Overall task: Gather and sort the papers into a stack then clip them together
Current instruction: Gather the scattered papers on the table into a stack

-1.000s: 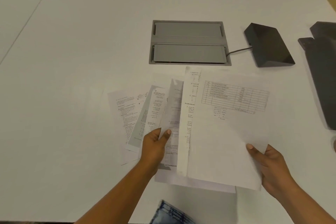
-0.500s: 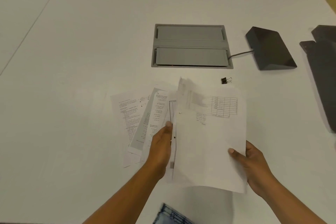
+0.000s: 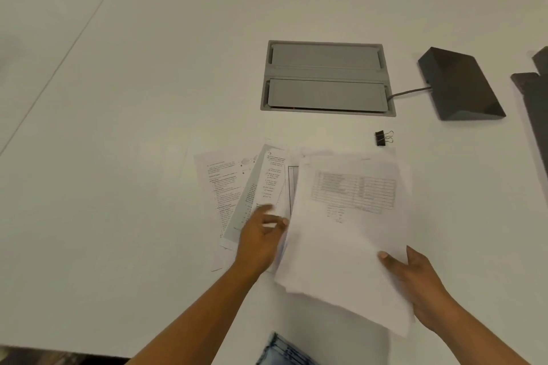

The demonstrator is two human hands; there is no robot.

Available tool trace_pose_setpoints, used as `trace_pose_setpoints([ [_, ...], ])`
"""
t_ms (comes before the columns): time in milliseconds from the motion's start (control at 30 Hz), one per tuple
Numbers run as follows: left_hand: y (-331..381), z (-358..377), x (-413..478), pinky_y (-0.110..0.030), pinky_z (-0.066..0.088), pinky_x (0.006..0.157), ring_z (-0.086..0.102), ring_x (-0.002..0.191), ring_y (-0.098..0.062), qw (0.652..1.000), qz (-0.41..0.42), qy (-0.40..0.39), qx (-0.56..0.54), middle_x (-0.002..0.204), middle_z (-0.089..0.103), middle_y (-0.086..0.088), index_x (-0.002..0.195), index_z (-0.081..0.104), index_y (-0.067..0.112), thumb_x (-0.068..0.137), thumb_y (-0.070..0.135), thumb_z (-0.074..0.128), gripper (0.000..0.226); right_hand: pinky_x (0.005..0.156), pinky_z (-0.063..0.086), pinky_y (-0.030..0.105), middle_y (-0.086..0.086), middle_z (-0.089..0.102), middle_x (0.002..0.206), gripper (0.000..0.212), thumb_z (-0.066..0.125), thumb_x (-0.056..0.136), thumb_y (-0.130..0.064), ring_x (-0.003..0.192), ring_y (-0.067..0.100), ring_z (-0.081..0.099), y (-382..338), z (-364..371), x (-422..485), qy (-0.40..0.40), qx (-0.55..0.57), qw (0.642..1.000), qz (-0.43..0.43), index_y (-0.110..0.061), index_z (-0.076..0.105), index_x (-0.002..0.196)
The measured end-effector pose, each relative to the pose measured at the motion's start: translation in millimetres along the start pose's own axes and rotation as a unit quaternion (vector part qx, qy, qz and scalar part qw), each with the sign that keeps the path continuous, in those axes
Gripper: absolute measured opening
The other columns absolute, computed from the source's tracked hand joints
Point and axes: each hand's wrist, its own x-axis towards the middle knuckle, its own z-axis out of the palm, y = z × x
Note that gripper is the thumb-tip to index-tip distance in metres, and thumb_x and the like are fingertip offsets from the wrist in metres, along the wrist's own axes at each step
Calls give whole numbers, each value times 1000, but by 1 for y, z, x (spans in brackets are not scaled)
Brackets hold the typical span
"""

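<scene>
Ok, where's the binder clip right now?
In the head view, the binder clip lies on the white table, right of centre, just beyond the top right corner of the papers and below the grey hatch.

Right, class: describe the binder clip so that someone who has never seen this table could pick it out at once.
Start at the grey hatch set into the white table. Just below its right corner, above the papers, lies the clip. It is the only small loose thing there: black, with wire handles.
</scene>
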Motion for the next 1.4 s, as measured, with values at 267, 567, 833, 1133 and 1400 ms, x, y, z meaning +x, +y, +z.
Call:
trace_pose_setpoints([
  [267, -44, -41, 38, -46, 49, 98, 53, 122, -32, 940, -46, 146, 304, 131, 51, -13, 142, 37, 11, 79, 43, 76, 81, 88, 51, 40, 5, 74, 109, 17, 61, 94, -11, 101, 30, 69, 3, -2, 3, 65, 4, 997, -31, -20, 66, 107],
  [567, -43, -31, 47, -38, 53, 91, 60, 117, -31, 976, -35, 105, 189, 131, 54, -14, 126, 47, 6, 79, 14, 81, 59, 102, 47, 49, 3, 74, 113, 24, 72, 82, -30, 105, 27, 69, -1, 9, 0, 66, 33, 995, -61, -26, 68, 106],
  [833, -34, -40, 52, -21, 43, 55, 58, 72, -16, 973, -62, 43, 218, 97, 72, -9, 92, 67, 8, 79, 32, 80, 30, 101, 46, 44, 5, 71, 114, 22, 60, 95, -9, 99, 24, 66, 28, 22, 25, 57, 37, 998, -11, -20, 64, 114],
  [1133, -54, -51, 41, -36, 61, 73, 69, 82, -25, 976, -116, 125, 136, 99, 73, -6, 96, 65, 13, 92, 36, 63, 24, 104, 44, 44, 7, 66, 121, 36, 60, 95, -8, 110, 30, 60, 46, 25, 53, 84, 24, 996, 30, -10, 59, 131],
  [1400, -45, -55, 46, -46, 50, 92, 51, 119, -33, 902, -203, 197, 325, 129, 48, -17, 128, 43, 5, 74, 59, 73, 82, 106, 44, 48, 9, 67, 122, 36, 58, 96, -7, 115, 33, 60, 55, 23, 54, 92, 13, 995, 30, -8, 58, 132],
])
